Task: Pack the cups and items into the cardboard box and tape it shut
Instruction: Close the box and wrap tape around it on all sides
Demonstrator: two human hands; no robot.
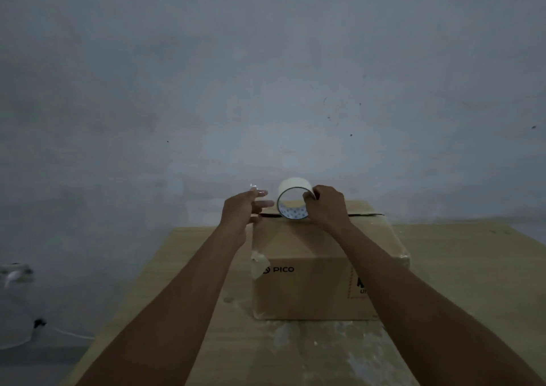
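A closed cardboard box (307, 285) marked PICO stands on the wooden table (183, 311), its top flaps meeting at a dark seam. Over that seam my right hand (328, 208) grips a roll of clear tape (292, 201) by its right rim, the roll standing on edge on the box top. My left hand (245, 208) is just left of the roll, fingers stretched toward it, and a shiny bit of tape (260, 191) shows at its fingertips. Bits of old tape cling to the box's left front corner. No cups are visible.
A bare grey wall (266, 75) rises right behind the table. At the far left, below table level, a blurred pale object (14, 273) and a white cable (68, 334) lie by the floor. The tabletop in front of the box shows pale smears.
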